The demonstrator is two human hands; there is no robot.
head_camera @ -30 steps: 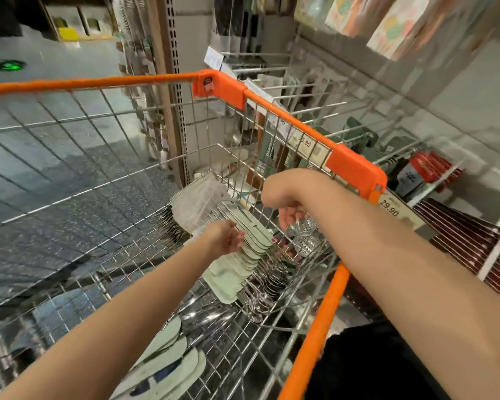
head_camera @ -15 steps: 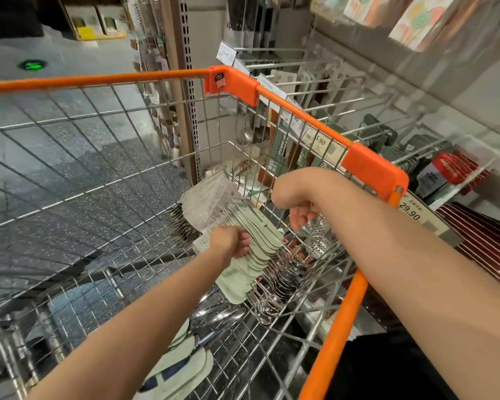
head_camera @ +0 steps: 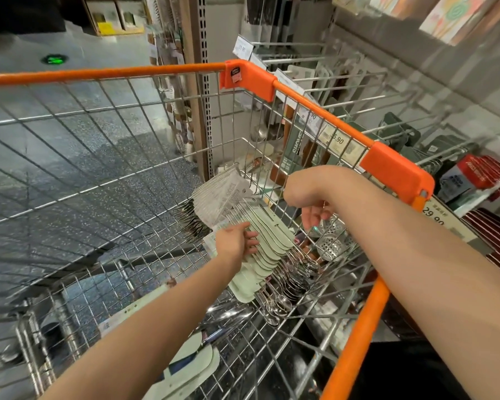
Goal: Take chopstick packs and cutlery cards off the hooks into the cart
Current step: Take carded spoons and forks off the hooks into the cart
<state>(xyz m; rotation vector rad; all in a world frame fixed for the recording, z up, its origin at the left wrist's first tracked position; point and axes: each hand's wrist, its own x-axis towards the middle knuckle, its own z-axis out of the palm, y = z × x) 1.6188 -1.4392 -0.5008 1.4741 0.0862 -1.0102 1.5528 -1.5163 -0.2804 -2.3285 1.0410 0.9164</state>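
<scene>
We see a cart (head_camera: 162, 157) made of thin, shiny metal wire. Its top rail (head_camera: 104, 73) is smooth orange plastic with a soft shine. Inside lie cutlery cards (head_camera: 267, 249) of pale green card that look flat and matt. The spoons (head_camera: 283, 298) on them are bright, glossy metal. White paper tags (head_camera: 223, 197) look dull. The hooks (head_camera: 341, 79) on the wall are plain grey metal. The floor (head_camera: 104, 134) is grey, speckled and a little shiny.
</scene>
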